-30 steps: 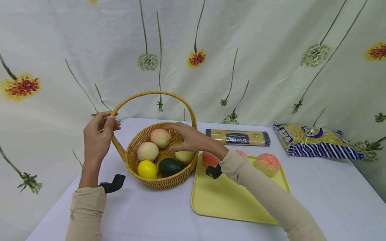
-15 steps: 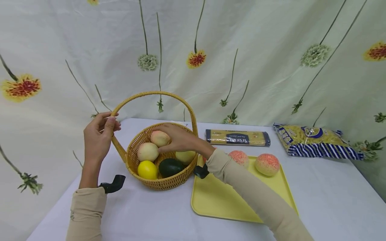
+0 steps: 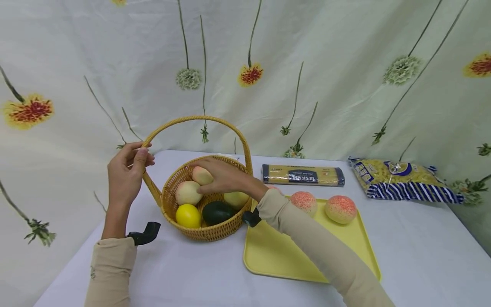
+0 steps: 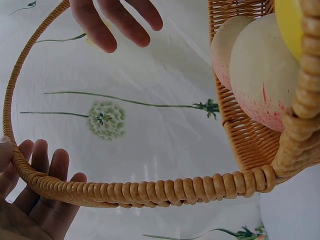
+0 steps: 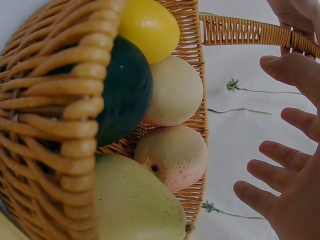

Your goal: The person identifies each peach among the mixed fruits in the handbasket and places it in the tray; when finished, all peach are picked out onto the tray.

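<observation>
The wicker basket (image 3: pixel 215 233) holds two pale peaches (image 3: pixel 188 193), a smooth yellow fruit (image 3: pixel 188 215), a dark green avocado (image 3: pixel 218 212) and a pale green pear (image 5: pixel 137 200). My left hand (image 3: pixel 128 168) pinches the left side of the basket's tall handle (image 3: pixel 199 118) between thumb and fingers. Over the basket's back part is my right hand (image 3: pixel 222 175), nearest the rear peach (image 3: pixel 201 175), which it partly covers in the head view. The right wrist view shows its fingers (image 5: pixel 285 155) spread and apart from the fruit.
A yellow tray (image 3: pixel 291 256) to the basket's right bears red-speckled peaches (image 3: pixel 340 209), one mostly hidden by the right arm. Behind it lie a long pack of spaghetti (image 3: pixel 303 175) and a bag of pasta (image 3: pixel 402 179). A flowered cloth (image 3: pixel 326 85) hangs behind the table.
My right hand has moved left over the basket, towards the rear peach, then slowed. The left hand stays on the handle, and the fruit has not visibly moved.
</observation>
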Demonstrator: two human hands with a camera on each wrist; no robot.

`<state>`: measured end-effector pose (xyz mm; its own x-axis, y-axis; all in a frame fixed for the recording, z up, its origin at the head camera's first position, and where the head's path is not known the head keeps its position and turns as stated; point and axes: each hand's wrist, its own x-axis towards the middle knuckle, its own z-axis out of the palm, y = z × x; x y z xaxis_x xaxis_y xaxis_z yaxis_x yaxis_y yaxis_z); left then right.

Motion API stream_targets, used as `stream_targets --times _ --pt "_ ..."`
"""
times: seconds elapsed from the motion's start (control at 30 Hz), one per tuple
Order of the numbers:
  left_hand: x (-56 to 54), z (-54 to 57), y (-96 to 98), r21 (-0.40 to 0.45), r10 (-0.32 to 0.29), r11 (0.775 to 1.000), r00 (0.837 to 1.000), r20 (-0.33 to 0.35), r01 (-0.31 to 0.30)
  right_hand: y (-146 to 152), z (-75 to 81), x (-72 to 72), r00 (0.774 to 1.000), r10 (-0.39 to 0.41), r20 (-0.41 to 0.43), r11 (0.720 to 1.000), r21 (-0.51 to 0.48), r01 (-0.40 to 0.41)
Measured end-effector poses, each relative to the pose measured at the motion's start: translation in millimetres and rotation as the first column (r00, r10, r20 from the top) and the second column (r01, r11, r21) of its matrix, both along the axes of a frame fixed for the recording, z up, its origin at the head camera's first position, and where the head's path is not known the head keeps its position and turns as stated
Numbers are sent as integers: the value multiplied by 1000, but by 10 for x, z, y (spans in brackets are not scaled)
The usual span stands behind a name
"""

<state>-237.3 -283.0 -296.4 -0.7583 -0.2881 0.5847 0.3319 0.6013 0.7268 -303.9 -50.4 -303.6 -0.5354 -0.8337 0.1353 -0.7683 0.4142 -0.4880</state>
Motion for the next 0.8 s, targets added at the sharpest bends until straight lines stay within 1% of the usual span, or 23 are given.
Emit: stream_targets --times 0.27,0.4,0.57,0.8 --pt "-3 9 12 2 -4 1000 1000 1 4 -55 17 -30 1000 -19 -24 1000 9 20" --pt "-11 15 11 -9 -4 1000 1000 -7 4 -66 36 -23 1000 -23 -20 1000 12 23" --pt "-12 10 7 -9 -3 1000 1000 -9 3 -110 40 -14 999 -16 -27 1000 18 17" --pt "-5 -4 4 -6 1 1000 1000 8 -1 -192 5 9 1000 0 -21 1000 29 1"
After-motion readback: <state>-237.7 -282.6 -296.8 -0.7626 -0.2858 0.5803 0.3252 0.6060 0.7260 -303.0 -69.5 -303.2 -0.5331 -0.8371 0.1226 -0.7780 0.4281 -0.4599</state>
